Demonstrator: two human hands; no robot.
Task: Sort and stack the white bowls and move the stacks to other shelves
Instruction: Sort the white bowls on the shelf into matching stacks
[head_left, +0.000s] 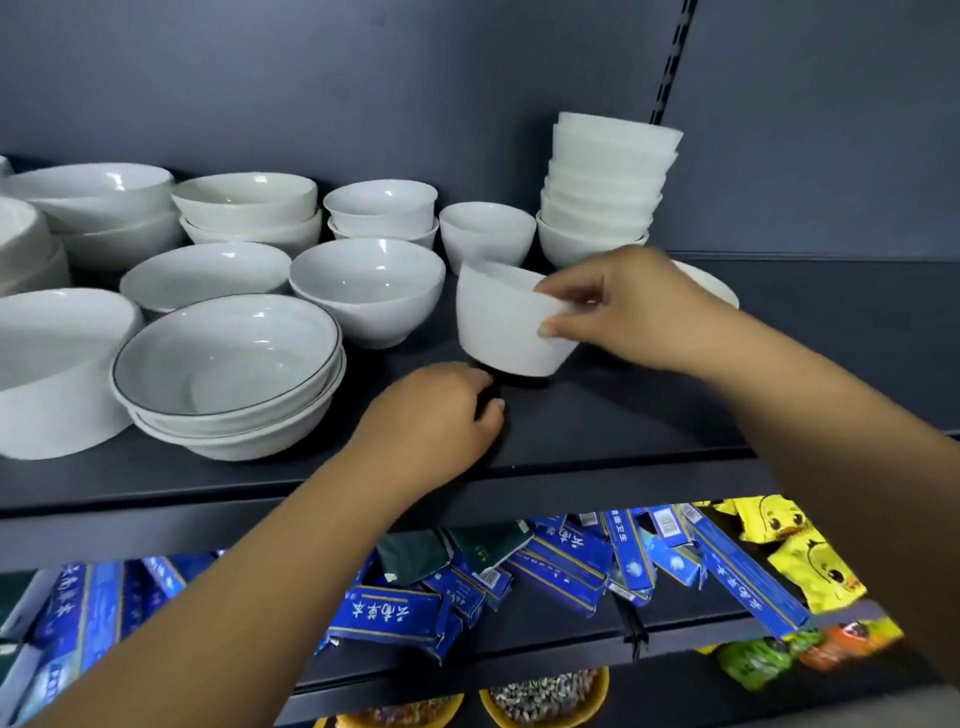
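My right hand (618, 306) pinches the rim of a small white bowl (501, 325), tilted and lifted just off the dark shelf (649, 415). My left hand (441, 415) rests on the shelf in front of that bowl, fingers curled, holding nothing. Behind stands a tall stack of small white bowls (605, 187). A single small bowl (485, 234) sits left of the stack. Further left are a pair of stacked small bowls (382, 210), a medium bowl (366, 288), and a stack of rimmed wide bowls (228, 374).
More white bowls crowd the shelf's left side (93, 202), with a large one at the front left (52, 364). A shallow dish (711, 283) shows behind my right hand. The shelf below holds blue boxes (561, 566) and yellow packets (795, 551).
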